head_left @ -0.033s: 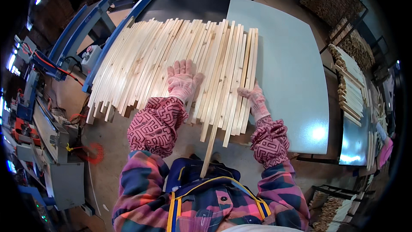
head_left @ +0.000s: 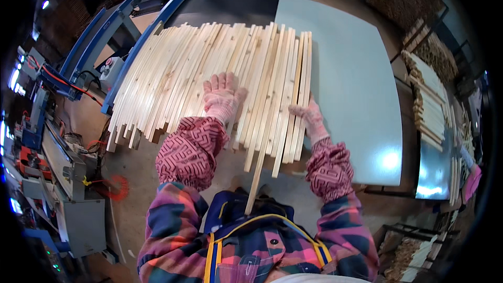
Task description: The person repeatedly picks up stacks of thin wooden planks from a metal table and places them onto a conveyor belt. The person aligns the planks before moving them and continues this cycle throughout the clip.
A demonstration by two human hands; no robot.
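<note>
A wide row of pale wooden strips (head_left: 173,68) lies side by side, with uneven ends at front and back. My left hand (head_left: 222,97), in a pink knit glove, rests flat on the middle of the row with its fingers stretched out. At the right edge is my gloved right hand (head_left: 312,115). Its thumb reaches over the top of the outermost strips and its other fingers lie along their outer side, partly hidden. One longer strip (head_left: 254,186) juts from the front of the row toward my body.
A smooth grey-green tabletop (head_left: 351,84) extends to the right of the strips. Behind them is a dark bed (head_left: 225,2) with a blue frame (head_left: 170,10). Machinery (head_left: 78,220) stands at left. Stacked wood (head_left: 429,102) and another person's pink-gloved hand (head_left: 472,181) are far right.
The right edge of the row has shifted slightly left, and the rightmost strips sit closer together. My right hand has slid slightly forward along it; my left hand stays nearly in place.
</note>
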